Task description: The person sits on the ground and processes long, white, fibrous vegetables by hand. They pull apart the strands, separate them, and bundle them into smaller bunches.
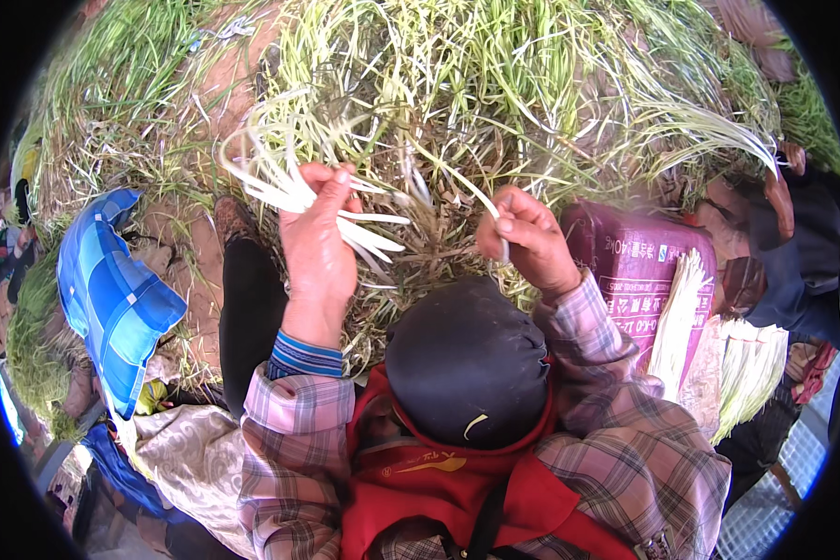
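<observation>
My left hand (322,231) is closed around a loose bunch of white, chive-like stalks (280,185). Their pale cut-looking ends stick out to the right of the fingers, and the longer leaves fan out to the upper left. To the right, my right hand (525,234) pinches a single stalk (455,171) between thumb and fingers. Its thin end runs up and left over the heap. The hands are apart, with the littered ground between them. Just below sits a black rounded cover (469,364), above my red apron (420,483).
A heap of green and pale stalks (448,63) spreads ahead. At right, white stalks (675,322) lie against a purple printed sack (633,245), with tied bundles (752,364) beyond. Another person's hand (777,199) holds stalks there. A blue checked cushion (115,287) lies left.
</observation>
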`<act>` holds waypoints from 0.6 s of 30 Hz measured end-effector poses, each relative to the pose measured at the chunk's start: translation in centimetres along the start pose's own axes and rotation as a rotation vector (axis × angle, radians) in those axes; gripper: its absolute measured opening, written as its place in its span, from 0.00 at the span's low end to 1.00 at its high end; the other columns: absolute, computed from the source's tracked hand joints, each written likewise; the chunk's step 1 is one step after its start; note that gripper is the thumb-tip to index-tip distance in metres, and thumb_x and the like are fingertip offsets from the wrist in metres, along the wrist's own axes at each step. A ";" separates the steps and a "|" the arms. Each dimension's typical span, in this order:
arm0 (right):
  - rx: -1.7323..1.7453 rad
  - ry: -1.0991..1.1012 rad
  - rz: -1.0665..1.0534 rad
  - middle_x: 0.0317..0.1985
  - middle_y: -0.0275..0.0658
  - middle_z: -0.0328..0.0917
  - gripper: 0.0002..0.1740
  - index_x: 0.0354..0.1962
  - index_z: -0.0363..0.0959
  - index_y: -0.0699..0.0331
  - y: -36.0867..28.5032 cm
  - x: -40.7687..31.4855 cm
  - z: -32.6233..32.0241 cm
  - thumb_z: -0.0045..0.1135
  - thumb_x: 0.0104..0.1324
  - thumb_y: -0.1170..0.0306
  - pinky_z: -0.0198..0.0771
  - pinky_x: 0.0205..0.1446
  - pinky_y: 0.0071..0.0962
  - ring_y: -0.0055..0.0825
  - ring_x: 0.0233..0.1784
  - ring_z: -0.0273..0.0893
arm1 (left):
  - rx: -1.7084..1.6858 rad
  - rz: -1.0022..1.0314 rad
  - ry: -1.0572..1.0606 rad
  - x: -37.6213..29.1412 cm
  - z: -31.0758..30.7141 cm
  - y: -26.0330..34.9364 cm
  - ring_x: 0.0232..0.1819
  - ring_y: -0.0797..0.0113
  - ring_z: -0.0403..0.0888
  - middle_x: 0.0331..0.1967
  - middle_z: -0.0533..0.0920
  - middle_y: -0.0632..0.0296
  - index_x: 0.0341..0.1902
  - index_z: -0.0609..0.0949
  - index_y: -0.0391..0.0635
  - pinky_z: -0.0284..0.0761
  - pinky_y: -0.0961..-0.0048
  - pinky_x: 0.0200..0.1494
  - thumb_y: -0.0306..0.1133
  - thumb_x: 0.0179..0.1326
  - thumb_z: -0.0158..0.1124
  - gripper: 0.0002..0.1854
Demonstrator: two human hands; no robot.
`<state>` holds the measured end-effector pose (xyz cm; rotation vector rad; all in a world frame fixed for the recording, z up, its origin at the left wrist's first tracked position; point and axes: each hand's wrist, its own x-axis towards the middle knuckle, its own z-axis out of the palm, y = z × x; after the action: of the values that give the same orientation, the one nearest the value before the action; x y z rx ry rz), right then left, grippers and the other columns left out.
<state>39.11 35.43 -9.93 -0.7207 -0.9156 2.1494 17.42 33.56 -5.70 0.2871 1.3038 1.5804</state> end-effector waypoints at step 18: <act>-1.180 -0.282 -0.384 0.31 0.40 0.68 0.20 0.31 0.71 0.63 2.0 6.0 2.3 0.41 0.61 0.54 0.65 0.41 0.31 0.34 0.36 0.66 | 0.164 0.166 -0.114 -0.9 -1.0 2.4 0.30 0.73 0.76 0.31 0.78 0.59 0.33 0.74 0.41 0.70 0.83 0.29 0.23 0.54 0.56 0.04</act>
<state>33.12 38.05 -11.44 -0.6591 -2.2991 1.2313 15.81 32.51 -3.76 0.5932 1.3499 1.5719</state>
